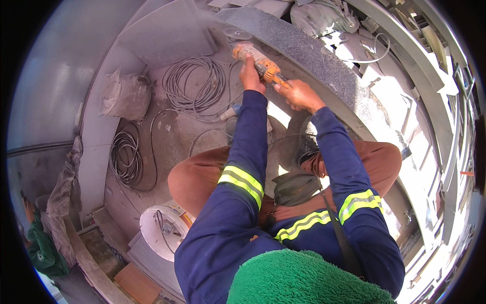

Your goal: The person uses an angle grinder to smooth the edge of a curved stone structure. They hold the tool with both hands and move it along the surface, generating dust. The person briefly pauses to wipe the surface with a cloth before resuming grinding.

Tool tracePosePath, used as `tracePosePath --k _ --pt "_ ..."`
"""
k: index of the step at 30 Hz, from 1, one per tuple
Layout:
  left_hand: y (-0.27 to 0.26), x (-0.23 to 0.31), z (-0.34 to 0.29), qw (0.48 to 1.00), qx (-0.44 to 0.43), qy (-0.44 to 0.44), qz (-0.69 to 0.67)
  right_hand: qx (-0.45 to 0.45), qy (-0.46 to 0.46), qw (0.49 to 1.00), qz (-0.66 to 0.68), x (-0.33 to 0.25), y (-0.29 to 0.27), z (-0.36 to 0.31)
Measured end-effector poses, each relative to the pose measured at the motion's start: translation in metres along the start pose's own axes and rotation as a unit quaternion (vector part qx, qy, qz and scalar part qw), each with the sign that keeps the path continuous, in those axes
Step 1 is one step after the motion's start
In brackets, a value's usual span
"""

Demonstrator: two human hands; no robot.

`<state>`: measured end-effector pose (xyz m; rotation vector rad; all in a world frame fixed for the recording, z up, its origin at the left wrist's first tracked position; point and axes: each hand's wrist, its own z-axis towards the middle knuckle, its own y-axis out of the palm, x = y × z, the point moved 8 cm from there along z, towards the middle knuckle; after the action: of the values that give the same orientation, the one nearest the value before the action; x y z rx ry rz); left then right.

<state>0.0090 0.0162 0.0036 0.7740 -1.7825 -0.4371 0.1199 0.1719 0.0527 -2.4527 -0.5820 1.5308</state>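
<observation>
An orange and grey angle grinder [260, 65] is held out in front of me, its round disc [238, 33] at the far end. Around the grinder's front body my left hand [250, 77] is closed. My right hand [299, 95] grips the rear handle end. The disc is beside the far left end of a long speckled grey stone slab [314, 57]; whether it touches the slab I cannot tell. Pale haze hangs near the disc. Both my arms reach forward in dark blue sleeves with reflective bands.
Coiled cables [195, 86] and another coil [126, 158] lie on the dusty floor, left. A filled sack [126, 93] leans there. A white bucket [152, 228] stands near my left knee. Metal offcuts [430, 55] crowd the right. A person in green [45, 248] is at the left edge.
</observation>
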Motion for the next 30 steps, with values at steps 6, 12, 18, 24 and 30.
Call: tracePosePath --k 6,12,18,24,30 --pt "0.003 0.008 0.020 1.000 -0.008 -0.005 0.023 0.005 -0.001 1.000 -0.008 -0.012 0.001 0.018" --pt "0.003 0.009 0.038 0.999 -0.006 -0.010 0.036 0.019 0.001 1.000 -0.001 -0.019 0.000 0.028" --pt "0.001 0.009 0.042 0.998 -0.003 -0.020 0.052 0.023 0.005 1.000 -0.004 -0.021 0.000 0.031" --pt "0.002 0.008 0.029 0.999 -0.010 -0.022 0.049 0.013 -0.004 1.000 -0.010 -0.017 0.000 0.024" --pt "-0.001 0.004 0.009 1.000 -0.002 -0.010 0.030 0.015 0.001 1.000 -0.024 -0.004 0.000 0.009"
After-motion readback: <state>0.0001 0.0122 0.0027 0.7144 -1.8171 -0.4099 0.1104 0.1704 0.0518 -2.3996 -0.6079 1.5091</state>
